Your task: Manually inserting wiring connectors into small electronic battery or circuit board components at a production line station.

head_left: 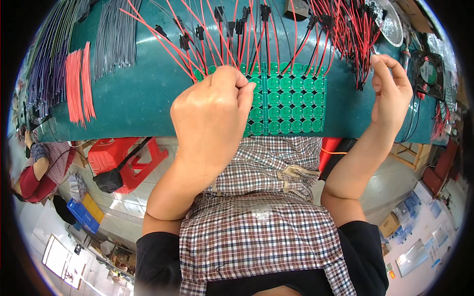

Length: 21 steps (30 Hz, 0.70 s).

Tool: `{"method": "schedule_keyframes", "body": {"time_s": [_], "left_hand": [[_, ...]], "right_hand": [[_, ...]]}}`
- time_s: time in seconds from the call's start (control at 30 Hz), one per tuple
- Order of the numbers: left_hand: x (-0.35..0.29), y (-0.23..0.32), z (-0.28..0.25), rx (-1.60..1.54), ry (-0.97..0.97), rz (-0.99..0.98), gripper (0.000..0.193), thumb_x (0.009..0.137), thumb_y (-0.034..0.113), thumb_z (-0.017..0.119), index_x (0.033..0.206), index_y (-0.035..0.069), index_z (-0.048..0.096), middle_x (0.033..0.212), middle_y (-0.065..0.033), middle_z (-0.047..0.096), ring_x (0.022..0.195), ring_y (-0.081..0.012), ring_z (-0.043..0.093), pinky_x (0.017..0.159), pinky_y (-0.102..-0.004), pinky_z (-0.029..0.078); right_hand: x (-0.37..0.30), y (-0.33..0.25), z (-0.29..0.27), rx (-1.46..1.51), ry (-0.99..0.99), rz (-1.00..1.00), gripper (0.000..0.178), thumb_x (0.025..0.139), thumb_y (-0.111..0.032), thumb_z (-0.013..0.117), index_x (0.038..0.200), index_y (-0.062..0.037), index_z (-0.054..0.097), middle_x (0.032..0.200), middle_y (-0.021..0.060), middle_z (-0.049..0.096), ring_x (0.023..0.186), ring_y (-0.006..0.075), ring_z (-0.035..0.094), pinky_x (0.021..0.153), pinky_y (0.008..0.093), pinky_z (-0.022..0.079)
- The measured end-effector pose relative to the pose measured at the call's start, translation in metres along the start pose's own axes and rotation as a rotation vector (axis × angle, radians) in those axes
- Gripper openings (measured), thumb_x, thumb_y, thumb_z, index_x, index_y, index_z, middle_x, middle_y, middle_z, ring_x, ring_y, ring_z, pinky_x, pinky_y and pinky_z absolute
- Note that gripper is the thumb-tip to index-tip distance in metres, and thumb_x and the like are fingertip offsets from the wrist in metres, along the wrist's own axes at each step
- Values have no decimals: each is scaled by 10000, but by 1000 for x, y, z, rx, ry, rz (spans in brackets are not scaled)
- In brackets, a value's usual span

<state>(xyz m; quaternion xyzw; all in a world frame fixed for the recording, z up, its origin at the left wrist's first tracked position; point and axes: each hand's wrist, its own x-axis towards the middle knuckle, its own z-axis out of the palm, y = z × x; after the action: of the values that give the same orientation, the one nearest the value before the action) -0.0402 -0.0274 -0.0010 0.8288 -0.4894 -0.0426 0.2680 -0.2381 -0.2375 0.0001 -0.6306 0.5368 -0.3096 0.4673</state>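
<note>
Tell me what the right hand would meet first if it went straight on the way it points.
Likely the red and black wire bundle, just ahead of the right hand; depth is unclear.

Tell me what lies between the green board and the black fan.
In the head view, the right hand shows between the green board and fan, with teal tabletop and the red-black wires' lower ends on its board side.

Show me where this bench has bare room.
The biggest bare patch of green tabletop lies between the short red wires and left hand. A smaller lies between the circuit boards and right hand. Crowded: along the boards' far edge, around the heaped red-black wires.
</note>
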Motion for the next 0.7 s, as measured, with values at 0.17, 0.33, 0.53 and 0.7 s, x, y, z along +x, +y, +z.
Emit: {"method": "schedule_keyframes", "body": {"time_s": [0.17, 0.33, 0.53, 0.7], "left_hand": [[-2, 1, -3, -33, -15, -21, 177, 761, 132, 802, 774, 91, 630, 621, -15, 628, 541, -166, 617, 501, -296, 476], [-2, 3, -14, -76, -43, -59, 135, 774, 97, 804, 807, 71, 676, 627, -6, 642, 540, -96, 612, 518, -243, 488], [-1, -13, -49, -391, 1, -382, 119, 808, 125, 792, 830, 57, 698, 689, -22, 688, 603, -80, 648, 576, -228, 511], [11, -76, -83, -256, 156, -444, 159, 842, 158, 782, 876, 15, 720, 694, 2, 668, 665, -39, 620, 593, -187, 465]], "right_hand": [[-7, -3, 5, 485, -57, -258, 84, 888, -7, 630, 805, -4, 625, 889, 144, 690, 595, 60, 486, 520, 216, 366], [-12, 4, 3, 567, -184, -224, 65, 902, 13, 601, 843, -12, 610, 885, 175, 692, 593, 94, 552, 523, 228, 429], [-28, 3, 22, 261, -88, -131, 158, 910, -1, 646, 1050, 72, 631, 944, 166, 701, 760, 180, 703, 669, 256, 565], [-32, 18, 20, 164, -101, -113, 123, 907, -7, 673, 1005, 67, 664, 973, 128, 707, 728, 133, 677, 624, 213, 524]]}}
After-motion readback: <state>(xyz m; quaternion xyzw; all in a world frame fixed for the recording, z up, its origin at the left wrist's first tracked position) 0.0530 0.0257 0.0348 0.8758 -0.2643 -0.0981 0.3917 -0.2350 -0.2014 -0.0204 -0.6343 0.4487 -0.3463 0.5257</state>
